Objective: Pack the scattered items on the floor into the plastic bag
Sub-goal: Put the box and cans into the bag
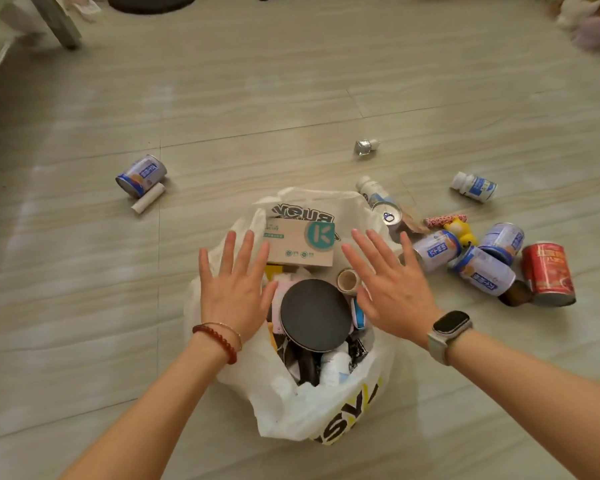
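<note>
Fingers (243, 244) of the left hand (234, 289) straight and spread, palm down, holding nothing, above the left rim of the plastic bag (291, 410); fingers of the right hand (392, 292) likewise straight and spread, empty, above the bag's right rim. Left wrist: red bead bracelet (219, 341). Right wrist: watch (451, 323). Plastic bag: white, mouth open, standing on the floor (291, 98) between the two hands. Contents visible: black round lid (314, 315) on top at centre, tan cardboard box (300, 242) with a teal logo at the far side, tape roll (347, 280) beside the right hand; other contents indistinct. Floor, to the right of the bag: cluster of blue-and-white cans (482, 271) lying on their sides, one red can (548, 273), yellow toy (461, 232), and an opened can (390, 214); white bottle (473, 187) beyond them. Floor, to the left and well apart from the bag: one blue-and-white can (141, 174) on its side, touching a white tube (148, 202). Floor, farther side: small crumpled silver item (366, 147).
</note>
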Demonstrator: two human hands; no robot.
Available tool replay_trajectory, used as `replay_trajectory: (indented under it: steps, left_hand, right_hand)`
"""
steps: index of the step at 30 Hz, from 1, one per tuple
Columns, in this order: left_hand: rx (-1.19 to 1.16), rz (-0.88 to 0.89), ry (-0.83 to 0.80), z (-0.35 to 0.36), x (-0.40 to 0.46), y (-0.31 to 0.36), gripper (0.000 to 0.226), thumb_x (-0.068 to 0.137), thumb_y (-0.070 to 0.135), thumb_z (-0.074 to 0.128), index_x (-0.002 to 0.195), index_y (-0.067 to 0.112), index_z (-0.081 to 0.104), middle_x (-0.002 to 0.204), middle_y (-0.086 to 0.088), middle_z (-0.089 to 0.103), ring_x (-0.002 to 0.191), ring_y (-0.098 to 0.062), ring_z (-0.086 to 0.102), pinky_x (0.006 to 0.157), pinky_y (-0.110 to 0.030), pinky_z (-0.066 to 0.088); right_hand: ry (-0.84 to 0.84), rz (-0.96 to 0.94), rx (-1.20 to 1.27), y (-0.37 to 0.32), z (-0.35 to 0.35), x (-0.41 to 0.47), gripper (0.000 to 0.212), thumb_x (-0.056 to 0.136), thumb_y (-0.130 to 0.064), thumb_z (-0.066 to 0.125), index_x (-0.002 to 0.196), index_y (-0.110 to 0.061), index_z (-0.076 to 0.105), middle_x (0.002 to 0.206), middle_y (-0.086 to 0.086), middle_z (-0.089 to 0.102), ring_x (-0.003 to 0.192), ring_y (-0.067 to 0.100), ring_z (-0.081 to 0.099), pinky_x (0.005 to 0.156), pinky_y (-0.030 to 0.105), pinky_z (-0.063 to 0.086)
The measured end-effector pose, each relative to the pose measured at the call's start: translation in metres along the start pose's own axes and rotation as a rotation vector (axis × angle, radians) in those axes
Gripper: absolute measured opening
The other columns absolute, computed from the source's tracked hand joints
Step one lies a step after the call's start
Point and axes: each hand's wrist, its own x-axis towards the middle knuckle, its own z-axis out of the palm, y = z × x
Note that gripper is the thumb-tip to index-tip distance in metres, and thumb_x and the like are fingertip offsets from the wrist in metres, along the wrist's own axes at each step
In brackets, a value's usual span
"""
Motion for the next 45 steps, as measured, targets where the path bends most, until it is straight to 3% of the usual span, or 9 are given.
replay_trajectory:
  steps: [3,9,17,22,25,29,36,40,45]
  left_hand:
    - [0.009,-0.120,-0.304,0.018,0.022,-0.015,0.057,0.095,0.047,0.009,0.144,0.025,-0.011,0.156,0.003,-0.014,0.143,-0.022,-0.015,0.112,-0.058,-0.005]
    - [-0.203,-0.182,-0.371,-0.002,0.038,-0.025,0.054,0.094,0.048,0.024,0.141,0.022,0.025,0.155,0.000,0.014,0.144,-0.022,0.001,0.111,-0.060,0.000]
    - [-0.536,-0.002,0.102,-0.082,0.078,0.014,0.034,0.086,0.027,0.052,0.114,0.009,0.056,0.115,-0.013,0.058,0.108,-0.031,0.053,0.095,-0.046,0.040]
    - [-0.467,0.194,0.016,-0.086,0.116,0.081,0.046,0.090,0.034,0.046,0.132,0.017,0.039,0.134,-0.003,0.044,0.123,-0.022,0.041,0.097,-0.035,0.034]
    - [-0.296,0.269,-0.070,-0.063,0.141,0.130,0.056,0.090,0.040,0.044,0.139,0.019,0.025,0.143,0.001,0.034,0.130,-0.020,0.033,0.100,-0.034,0.029]
    - [-0.065,0.249,-0.199,-0.012,0.168,0.187,0.076,0.083,0.044,0.051,0.142,0.015,0.013,0.146,-0.001,0.030,0.128,-0.023,0.034,0.098,-0.038,0.027]
    - [0.003,-0.164,-0.254,0.023,0.191,0.219,0.075,0.073,0.047,0.066,0.131,0.017,0.029,0.145,-0.007,0.031,0.120,-0.028,0.041,0.092,-0.038,0.032]
    - [0.015,-0.088,-0.242,0.023,0.195,0.214,0.055,0.073,0.053,0.059,0.113,0.018,0.043,0.117,-0.001,0.059,0.113,-0.024,0.045,0.087,-0.037,0.029]
    - [-0.114,0.048,-0.069,-0.006,0.180,0.195,0.064,0.070,0.053,0.063,0.121,0.018,0.044,0.119,0.000,0.057,0.114,-0.023,0.048,0.090,-0.035,0.030]
  right_hand:
    - [-0.296,0.227,0.151,0.004,0.015,0.025,0.063,0.093,-0.034,0.031,0.145,-0.015,0.002,0.156,0.009,-0.001,0.144,0.025,0.000,0.116,0.049,0.012]
    - [-0.704,0.140,0.255,0.014,-0.002,0.055,0.057,0.094,-0.037,0.034,0.144,-0.018,0.014,0.152,0.008,0.019,0.139,0.025,0.021,0.112,0.047,0.024]
    - [-0.555,0.169,0.340,0.066,-0.081,0.067,0.031,0.089,-0.019,0.043,0.118,-0.015,0.053,0.125,0.010,0.055,0.115,0.029,0.050,0.084,0.034,0.042]
    - [-0.540,0.146,0.217,0.133,-0.036,0.051,0.039,0.087,-0.024,0.050,0.125,-0.016,0.050,0.128,0.008,0.052,0.117,0.027,0.049,0.092,0.035,0.042]
    - [-0.485,-0.018,0.129,0.163,0.017,0.040,0.038,0.072,-0.025,0.067,0.108,-0.016,0.060,0.105,0.009,0.066,0.096,0.030,0.063,0.079,0.039,0.053]
    - [-0.419,-0.144,0.149,0.184,0.066,0.031,0.039,0.072,-0.029,0.043,0.105,-0.016,0.060,0.098,0.005,0.065,0.090,0.027,0.063,0.077,0.041,0.054]
    - [-0.188,-0.176,0.180,0.195,0.087,0.035,0.044,0.067,-0.018,0.022,0.080,-0.019,0.064,0.074,0.001,0.065,0.068,0.023,0.062,0.060,0.032,0.048]
    - [-0.101,-0.228,0.164,0.200,0.090,0.031,0.026,0.060,-0.025,0.052,0.084,-0.019,0.060,0.071,0.000,0.062,0.066,0.022,0.060,0.064,0.035,0.036]
    - [-0.044,-0.139,0.394,0.197,0.071,0.023,0.067,0.053,-0.046,0.066,0.111,-0.017,0.050,0.094,0.001,0.066,0.081,0.021,0.064,0.062,0.031,0.050]
